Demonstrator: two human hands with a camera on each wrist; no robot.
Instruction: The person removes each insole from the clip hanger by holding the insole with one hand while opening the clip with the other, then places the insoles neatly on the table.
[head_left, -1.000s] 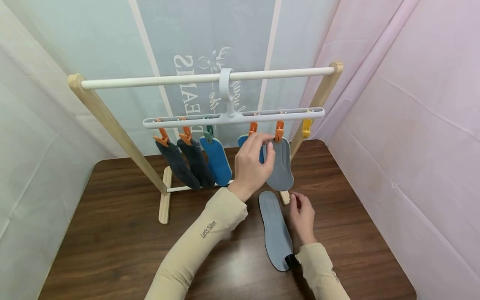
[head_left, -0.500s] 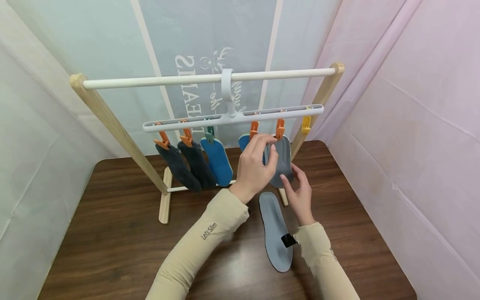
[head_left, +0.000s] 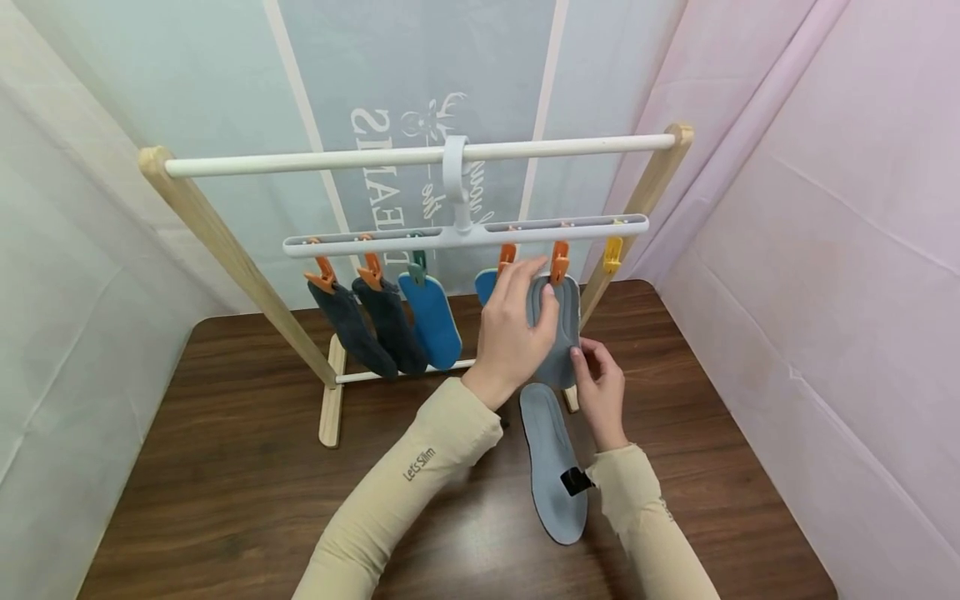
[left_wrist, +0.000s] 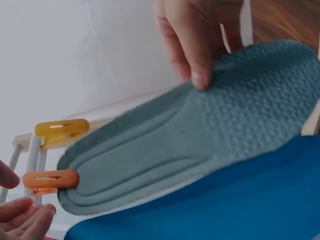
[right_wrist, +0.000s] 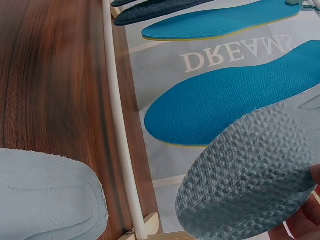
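A grey insole (head_left: pixel 558 329) hangs by its top edge from an orange clip (head_left: pixel 559 262). My right hand (head_left: pixel 602 392) pinches the insole's right edge lower down, thumb in front and fingers behind, as the left wrist view shows. Just left of the clip is my left hand (head_left: pixel 517 329); in the left wrist view its fingertips (left_wrist: pixel 40 220) are beside the clip, apart from each other, with nothing held. Behind that hand hangs a blue insole (right_wrist: pixel 225 105), mostly hidden in the head view. A second grey insole (head_left: pixel 551 458) lies on the tabletop below.
A white clip hanger (head_left: pixel 375 243) hangs from the bar (head_left: pixel 570 148) of a wooden rack. On its left side hang two dark socks (head_left: pixel 352 329) and another blue insole (head_left: pixel 431 321). A yellow clip (head_left: pixel 612 254) holds nothing at the right end.
My right hand has risen from above the tabletop to the hanging grey insole and taken its edge. My left hand has shifted only slightly beside the orange clip.
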